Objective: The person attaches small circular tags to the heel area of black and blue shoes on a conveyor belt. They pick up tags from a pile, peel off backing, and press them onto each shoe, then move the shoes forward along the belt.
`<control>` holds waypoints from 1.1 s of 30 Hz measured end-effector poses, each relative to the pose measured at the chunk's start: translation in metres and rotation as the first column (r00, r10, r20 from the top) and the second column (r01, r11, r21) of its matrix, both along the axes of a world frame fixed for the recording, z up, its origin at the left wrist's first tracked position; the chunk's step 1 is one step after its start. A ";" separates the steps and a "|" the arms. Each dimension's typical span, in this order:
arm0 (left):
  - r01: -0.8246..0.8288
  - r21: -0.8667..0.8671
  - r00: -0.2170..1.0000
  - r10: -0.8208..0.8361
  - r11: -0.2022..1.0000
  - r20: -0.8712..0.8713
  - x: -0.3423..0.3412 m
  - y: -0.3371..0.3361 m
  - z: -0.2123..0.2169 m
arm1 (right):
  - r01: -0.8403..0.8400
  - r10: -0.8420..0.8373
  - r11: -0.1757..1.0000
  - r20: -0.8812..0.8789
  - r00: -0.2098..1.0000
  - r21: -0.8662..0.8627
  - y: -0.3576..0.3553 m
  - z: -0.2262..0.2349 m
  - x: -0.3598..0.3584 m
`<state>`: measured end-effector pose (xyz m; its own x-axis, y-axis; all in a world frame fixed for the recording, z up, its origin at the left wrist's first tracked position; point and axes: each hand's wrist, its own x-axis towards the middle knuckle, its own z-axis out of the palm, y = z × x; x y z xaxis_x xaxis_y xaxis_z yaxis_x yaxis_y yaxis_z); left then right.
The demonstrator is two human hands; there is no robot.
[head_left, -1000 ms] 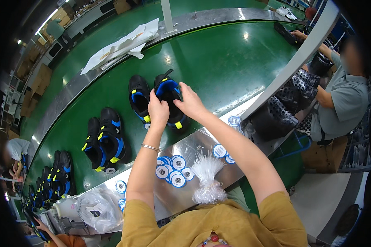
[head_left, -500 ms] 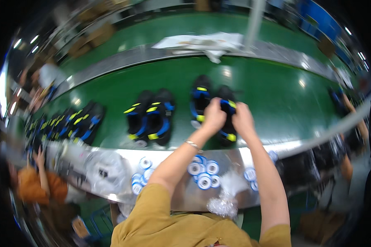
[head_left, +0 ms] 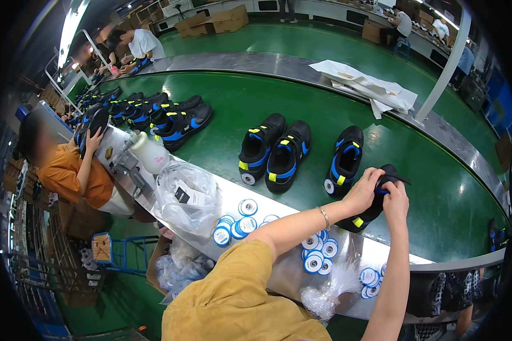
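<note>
A black shoe (head_left: 372,212) with blue parts and a yellow heel tab lies on the green belt (head_left: 233,94), partly covered by my hands. My left hand (head_left: 362,192) grips its upper from the left, fingers bent near the tongue. From the other side my right hand (head_left: 396,203) holds the same upper, with thumb and fingers closed around its edge. Its matching shoe (head_left: 347,153) stands just to the left, a round white tag (head_left: 329,186) at its heel. Farther left another pair of these shoes (head_left: 281,162) stands upright, also with a round tag.
On the metal ledge (head_left: 287,278) lie piles of round blue-and-white tags (head_left: 314,260), a bunch of clear plastic strands (head_left: 330,287) and a clear plastic bag (head_left: 188,193). More shoes (head_left: 179,122) line the belt at left, beside a co-worker in orange (head_left: 74,176). White sheets (head_left: 367,85) rest across the belt.
The view has swung left, so the shoes and my hands appear farther right. Both hands stay on the same shoe, which is now tilted differently in the picture.
</note>
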<state>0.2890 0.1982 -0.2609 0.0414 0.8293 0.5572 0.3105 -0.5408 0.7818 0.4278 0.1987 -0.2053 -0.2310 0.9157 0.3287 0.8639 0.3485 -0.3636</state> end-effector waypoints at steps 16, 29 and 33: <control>-0.142 -0.119 0.864 0.064 0.983 -0.500 0.003 -0.003 -0.012 | -0.095 0.095 0.994 -0.008 0.995 0.052 0.003 -0.015 -0.006; -0.211 -0.063 0.977 0.207 0.976 -0.052 -0.008 -0.012 -0.018 | -0.315 0.249 0.934 0.326 0.912 0.167 -0.023 -0.020 -0.025; -0.187 0.021 0.957 0.187 0.982 -0.220 -0.011 -0.015 -0.006 | -0.300 0.273 0.946 0.198 0.941 0.120 -0.021 -0.024 -0.020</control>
